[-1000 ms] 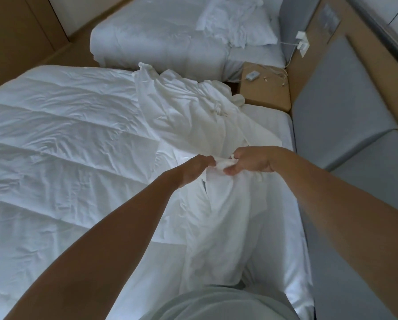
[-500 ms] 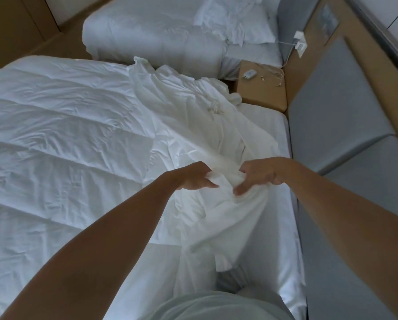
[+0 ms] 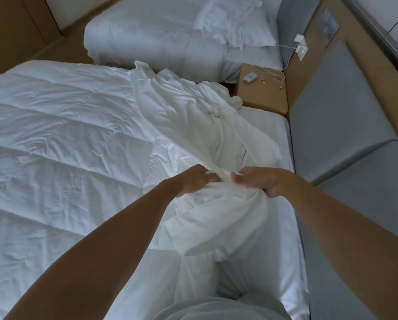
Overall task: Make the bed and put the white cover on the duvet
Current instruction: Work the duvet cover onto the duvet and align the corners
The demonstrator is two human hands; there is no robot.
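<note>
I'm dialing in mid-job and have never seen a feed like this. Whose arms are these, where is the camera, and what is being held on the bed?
There is no machine: a person wears a wide-angle camera on the head, looking down at bare arms. The left hand and right hand both grip a bunched part of the white cover. It lies crumpled on the quilted duvet, spread over the near bed. Beyond are a second bed and a small nightstand carrying a white device and cable.

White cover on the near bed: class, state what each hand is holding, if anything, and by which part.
Both the left hand and right hand grip the white cover at one bunched fold of fabric between them; whether it is an edge cannot be told.
</note>
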